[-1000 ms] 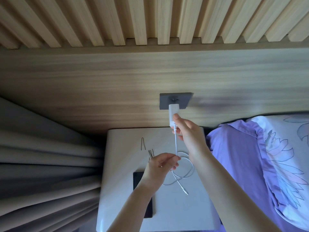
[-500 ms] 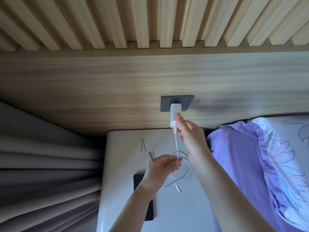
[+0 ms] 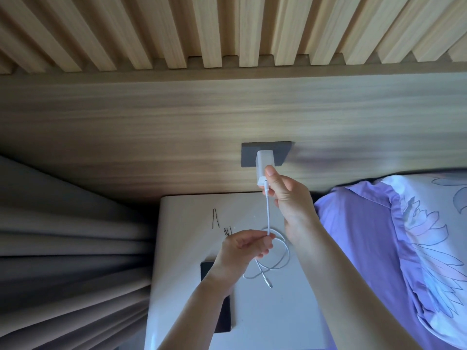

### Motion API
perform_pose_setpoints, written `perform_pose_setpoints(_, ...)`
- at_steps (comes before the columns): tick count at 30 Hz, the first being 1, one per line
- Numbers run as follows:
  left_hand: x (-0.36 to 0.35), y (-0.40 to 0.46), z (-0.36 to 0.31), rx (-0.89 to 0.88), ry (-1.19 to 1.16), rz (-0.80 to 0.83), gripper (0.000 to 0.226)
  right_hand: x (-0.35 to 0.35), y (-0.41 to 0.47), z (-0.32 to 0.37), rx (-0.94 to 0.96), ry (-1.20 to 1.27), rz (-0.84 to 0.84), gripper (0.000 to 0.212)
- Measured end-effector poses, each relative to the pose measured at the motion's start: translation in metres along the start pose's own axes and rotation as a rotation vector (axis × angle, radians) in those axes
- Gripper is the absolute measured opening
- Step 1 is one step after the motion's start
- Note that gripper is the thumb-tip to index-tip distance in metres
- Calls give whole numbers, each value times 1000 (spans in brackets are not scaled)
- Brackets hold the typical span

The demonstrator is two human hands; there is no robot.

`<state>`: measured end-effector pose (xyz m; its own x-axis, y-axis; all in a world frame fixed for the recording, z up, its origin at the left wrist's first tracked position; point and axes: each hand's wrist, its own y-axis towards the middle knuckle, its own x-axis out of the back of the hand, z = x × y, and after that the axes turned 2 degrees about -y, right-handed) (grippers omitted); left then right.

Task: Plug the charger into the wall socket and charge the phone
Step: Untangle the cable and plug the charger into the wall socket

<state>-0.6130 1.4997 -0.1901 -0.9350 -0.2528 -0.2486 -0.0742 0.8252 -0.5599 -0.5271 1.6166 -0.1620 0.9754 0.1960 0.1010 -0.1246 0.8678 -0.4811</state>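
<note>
Right hand (image 3: 288,195) grip holds the charger (image 3: 264,164) against the wall socket (image 3: 249,154); below the socket, left hand (image 3: 243,246) pinches the cable (image 3: 267,215) above hairpins (image 3: 215,218) and phone (image 3: 223,314) on the counter (image 3: 278,319).

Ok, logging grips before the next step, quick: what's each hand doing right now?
Left hand: closed, pinching the cable.
Right hand: closed on the charger, which sits at the socket.

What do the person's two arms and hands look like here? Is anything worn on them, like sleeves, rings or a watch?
Both forearms are bare as far as the frame shows: no sleeve reaches into view. The left hand and the right hand show no ring, glove, watch or bracelet. The fingernails look short and unpainted. No marks or tattoos are visible.
</note>
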Motion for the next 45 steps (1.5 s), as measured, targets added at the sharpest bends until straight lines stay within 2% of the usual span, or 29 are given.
perform_pose_setpoints(10,-5,-5,3,-12,-9,-64,19,3,-6,9,-19,-44,60,38)
perform_pose_setpoints(15,0,-15,16,27,25,-96,19,6,-22,-3,52,3,159,15)
perform_pose_setpoints(19,7,-24,34,103,68,-139,10,13,-45,-35,77,19,199,10)
perform_pose_setpoints(22,11,-33,50,161,153,-180,10,21,-63,-66,9,-13,243,17)
perform_pose_setpoints(26,14,-37,50,183,61,-198,23,30,-85,-119,-218,-47,252,26)
perform_pose_setpoints(29,15,-35,40,164,22,-158,19,31,-104,-147,-233,-228,401,51)
perform_pose_setpoints(31,15,-31,33,150,-9,-158,17,30,-111,-157,-183,-345,441,44)
perform_pose_setpoints(33,17,-27,27,142,-33,-172,16,29,-112,-162,-116,-421,389,28)
perform_pose_setpoints(36,21,-23,18,118,-166,-196,17,30,-108,-158,14,-485,270,17)
perform_pose_setpoints(38,22,-23,13,75,-210,-185,21,31,-104,-147,36,-419,240,14)
perform_pose_setpoints(40,22,-25,9,49,-128,-156,28,33,-102,-133,23,-272,267,18)
perform_pose_setpoints(43,15,-32,14,126,98,-27,39,35,-97,-114,-19,-49,279,22)
perform_pose_setpoints(45,9,-36,23,207,205,47,38,34,-93,-108,-89,100,267,21)
